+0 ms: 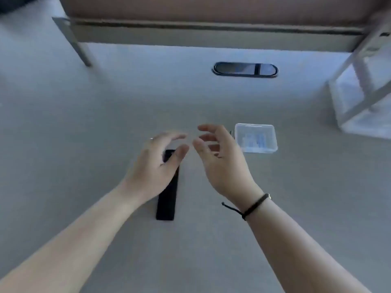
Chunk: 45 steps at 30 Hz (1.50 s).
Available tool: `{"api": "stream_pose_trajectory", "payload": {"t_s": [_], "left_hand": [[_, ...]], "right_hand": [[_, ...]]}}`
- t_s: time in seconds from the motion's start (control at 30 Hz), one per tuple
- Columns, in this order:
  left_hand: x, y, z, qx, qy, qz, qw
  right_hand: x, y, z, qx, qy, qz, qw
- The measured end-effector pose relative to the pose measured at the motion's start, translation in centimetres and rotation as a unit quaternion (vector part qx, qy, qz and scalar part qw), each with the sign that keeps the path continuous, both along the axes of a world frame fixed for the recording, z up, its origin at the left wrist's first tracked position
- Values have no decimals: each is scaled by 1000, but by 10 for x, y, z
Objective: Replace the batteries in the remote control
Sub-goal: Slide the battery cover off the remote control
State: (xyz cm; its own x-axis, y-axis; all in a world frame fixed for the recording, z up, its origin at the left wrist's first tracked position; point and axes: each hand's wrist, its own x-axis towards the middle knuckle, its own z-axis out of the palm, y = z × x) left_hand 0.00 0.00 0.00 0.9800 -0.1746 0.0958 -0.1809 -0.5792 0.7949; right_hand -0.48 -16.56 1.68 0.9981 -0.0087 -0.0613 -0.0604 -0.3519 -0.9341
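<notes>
Both our hands hover empty over the grey desk, the remote control lying below them.

Our left hand sits at frame centre, fingers spread apart and curled, partly covering the black remote's upper end; we cannot tell if it touches. Our right hand, fingers loosely apart, holds nothing. Just right of it a clear plastic battery case rests on the desk, its bluish contents blurred. An oval cable port lies in the upper centre.

Office-like room, plain grey desk, oval cable grommet, white metal rack
</notes>
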Motion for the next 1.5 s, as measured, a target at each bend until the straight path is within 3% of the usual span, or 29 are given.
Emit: {"api": "stream_pose_trajectory", "payload": {"t_s": [0.1, 0.27, 0.57, 0.67, 1.03, 1.17, 1.27, 1.4, 1.5], "left_hand": [[-4, 12, -42, 67, -73, 29, 995], [-6, 14, -58, 27, -203, 63, 977], [-36, 16, -62, 77, -137, 121, 980], [-42, 14, -61, 112, -115, 100, 982], [-48, 1, -54, 209, -84, 139, 964], [-49, 3, -54, 113, -85, 143, 979], [-44, 4, -50, -98, -51, 140, 984], [-40, -1, -42, -361, 46, 84, 928], [-36, -4, -43, -438, 70, 53, 895]], "right_hand": [[-12, 8, -40, 17, -17, -8, 1000], [-31, 19, -67, -30, -149, 25, 988], [-49, 15, -72, -109, -150, -11, 983], [-50, 15, -72, -133, -144, 4, 981], [-52, 14, -70, -153, -159, 23, 975], [-49, 12, -70, -124, -148, 28, 981], [-45, 8, -72, -62, -126, 23, 990], [-40, 5, -72, -19, -100, 34, 994], [-37, 8, -71, -10, -93, 55, 994]]}}
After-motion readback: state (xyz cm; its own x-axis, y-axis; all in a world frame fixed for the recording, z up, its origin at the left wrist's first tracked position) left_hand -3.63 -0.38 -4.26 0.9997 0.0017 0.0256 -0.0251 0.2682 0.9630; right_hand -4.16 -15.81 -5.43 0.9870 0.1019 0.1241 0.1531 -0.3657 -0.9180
